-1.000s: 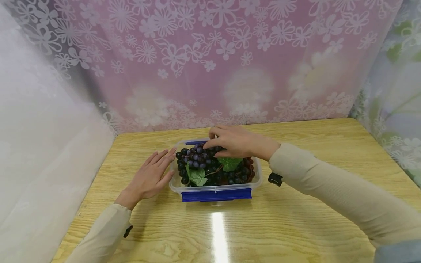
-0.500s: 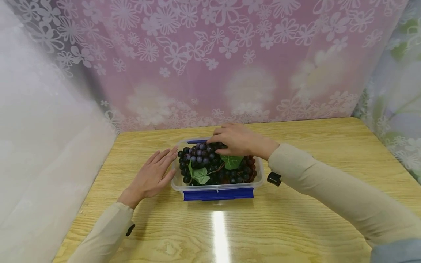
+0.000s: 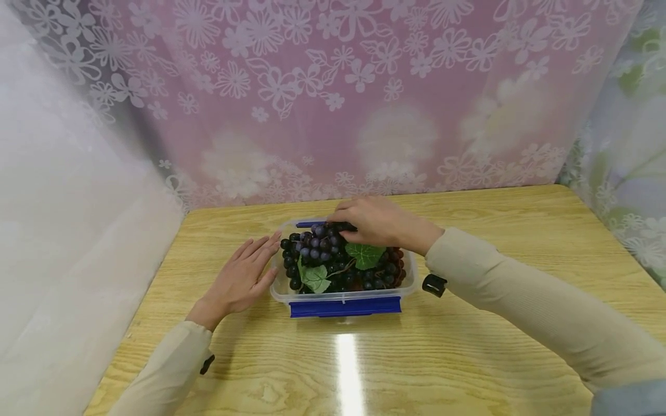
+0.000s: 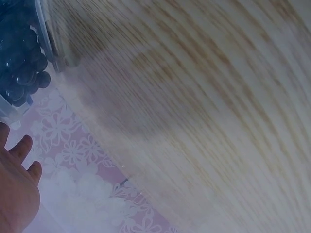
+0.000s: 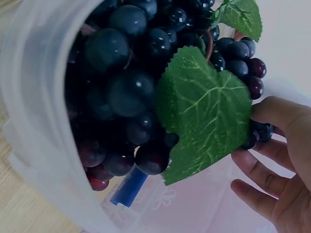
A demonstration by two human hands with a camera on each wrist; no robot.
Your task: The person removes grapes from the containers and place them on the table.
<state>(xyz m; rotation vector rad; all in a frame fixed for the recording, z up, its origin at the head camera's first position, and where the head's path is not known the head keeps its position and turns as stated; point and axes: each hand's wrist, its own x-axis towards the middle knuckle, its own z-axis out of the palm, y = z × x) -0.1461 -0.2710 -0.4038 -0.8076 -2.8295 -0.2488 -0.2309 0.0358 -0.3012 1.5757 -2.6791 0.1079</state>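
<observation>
While your left hand (image 3: 239,280) lies at nine o'clock beside the clear box (image 3: 411,276), its fingers are straight; you can't tell whether they touch the wall. Your right hand (image 3: 372,222), at one o'clock, pinches dark grapes (image 5: 264,130) between thumb and fingers. Inside, a purplish bunch (image 3: 315,245) lies toward eleven, a green leaf (image 3: 366,255) near three; a blue latch (image 3: 346,307) marks six.

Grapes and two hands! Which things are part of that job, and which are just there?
Part of the job: grapes; green leaves; clear box; right hand, gripping grapes; left hand, at the box's side.

Just there: wooden table; pink flowery cloth.
</observation>
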